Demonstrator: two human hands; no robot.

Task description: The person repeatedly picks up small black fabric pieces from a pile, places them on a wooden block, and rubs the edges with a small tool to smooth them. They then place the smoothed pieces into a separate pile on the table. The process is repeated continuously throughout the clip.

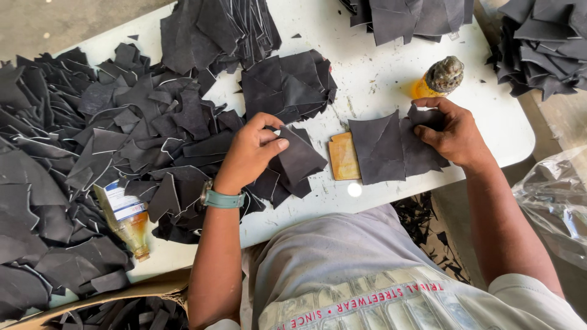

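Observation:
My left hand (252, 153), with a teal watch at the wrist, pinches a dark grey leather piece (299, 157) at the edge of a big heap of cut pieces (92, 140). My right hand (449, 131) presses down on a small stack of dark leather pieces (385, 150) lying on the white table (367, 79). The stack partly covers a tan wooden block (342, 157).
A glue-crusted yellow bottle (439, 78) stands just beyond my right hand. Another bottle (125, 221) lies among pieces at the front left. More stacks (287, 85) sit at the back, a dark pile (541, 43) at the far right, clear plastic (553, 201) beside the table.

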